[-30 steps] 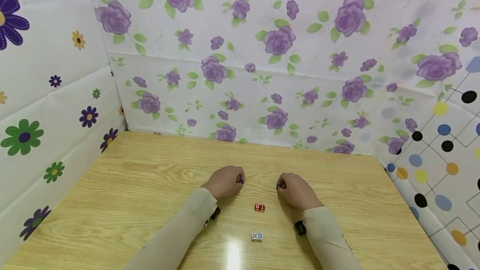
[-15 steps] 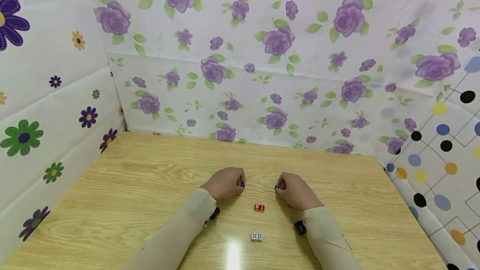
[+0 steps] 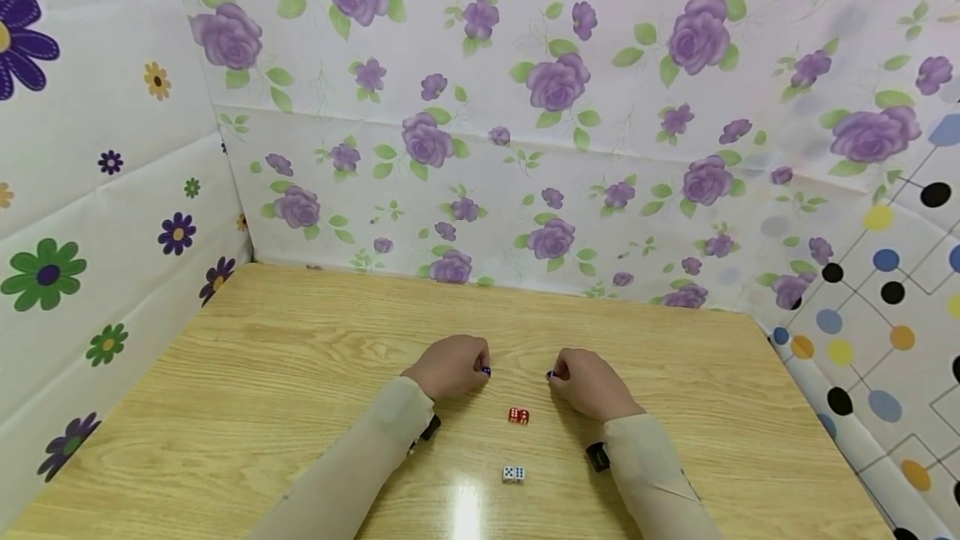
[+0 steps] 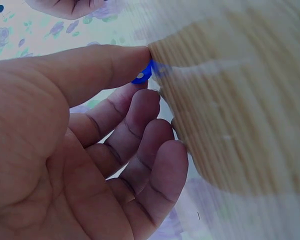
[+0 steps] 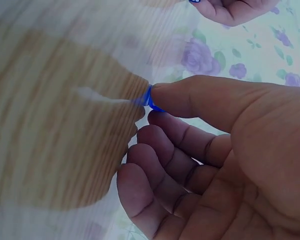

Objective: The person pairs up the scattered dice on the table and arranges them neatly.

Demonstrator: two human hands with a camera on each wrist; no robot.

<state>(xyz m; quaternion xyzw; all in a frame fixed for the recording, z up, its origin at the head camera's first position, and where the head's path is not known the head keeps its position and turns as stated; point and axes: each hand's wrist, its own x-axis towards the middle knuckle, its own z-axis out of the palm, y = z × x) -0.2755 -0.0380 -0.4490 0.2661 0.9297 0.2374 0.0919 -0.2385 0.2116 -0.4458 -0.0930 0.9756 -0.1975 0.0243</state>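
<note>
My left hand (image 3: 452,366) pinches a blue die (image 4: 142,75) between thumb and index finger, down at the tabletop. Across a gap, my right hand (image 3: 592,382) pinches another blue die (image 5: 154,100) the same way, also at the table surface. In the head view only small parts of both blue dice show past the fingers. Between the hands and a little nearer, two red dice (image 3: 518,416) sit side by side, touching. Closer still, two white dice (image 3: 513,474) with dark pips stand together in the same way.
The wooden table (image 3: 300,332) spreads out around the hands. A flowered cloth (image 3: 480,148) hangs behind its far edge, with patterned cloths at the left and right sides. A black wrist strap (image 3: 597,457) sits below the right sleeve cuff.
The right hand has slid slightly left with its blue die, narrowing the gap between the hands. The left hand's blue die has come lower. The red and white dice have not moved.
</note>
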